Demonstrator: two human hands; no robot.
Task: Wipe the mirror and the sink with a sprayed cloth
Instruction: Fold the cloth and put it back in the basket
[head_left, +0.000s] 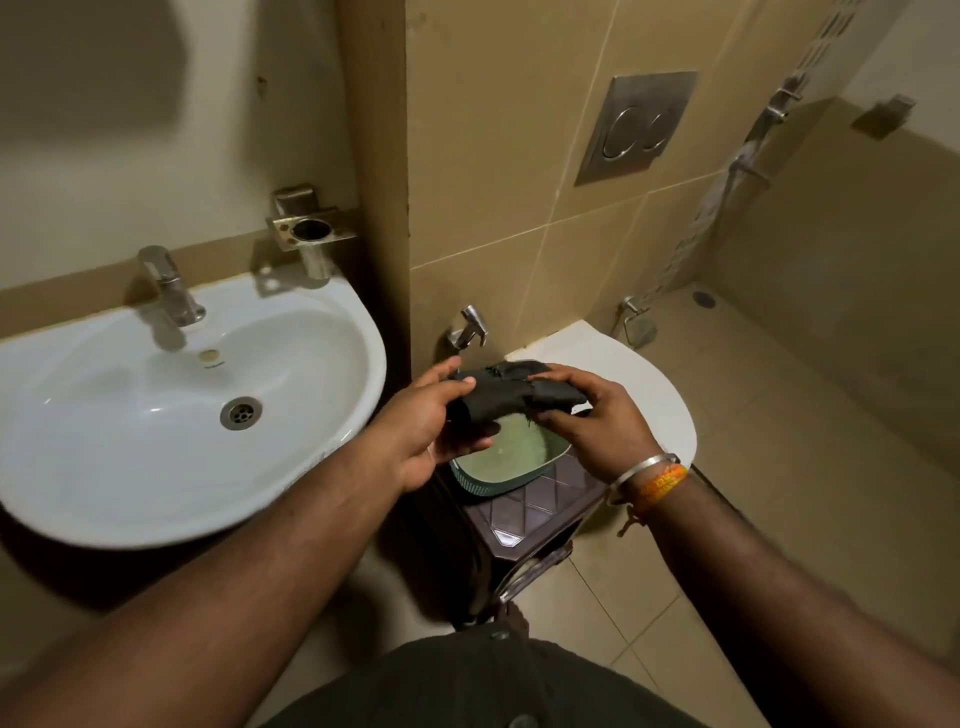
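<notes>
A dark cloth (511, 395) is bunched between both hands, right of the sink and above a green basket. My left hand (434, 426) grips its left end from below and my right hand (592, 415) pinches its right end. The white oval sink (322, 415) hangs on the wall at the left, with a chrome tap (169, 286) at its back and a metal drain (240, 413) in the bowl. Above the sink is a pale surface (130, 130) with a blurred shadow; whether it is the mirror I cannot tell. No spray bottle is in view.
A green basket (511, 462) sits on a dark brown plastic stool (524, 509) under my hands. Behind it is a white toilet lid (639, 384), a wall flush plate (636, 127) and a hand sprayer (470, 327). A chrome tumbler holder (311, 226) is above the sink.
</notes>
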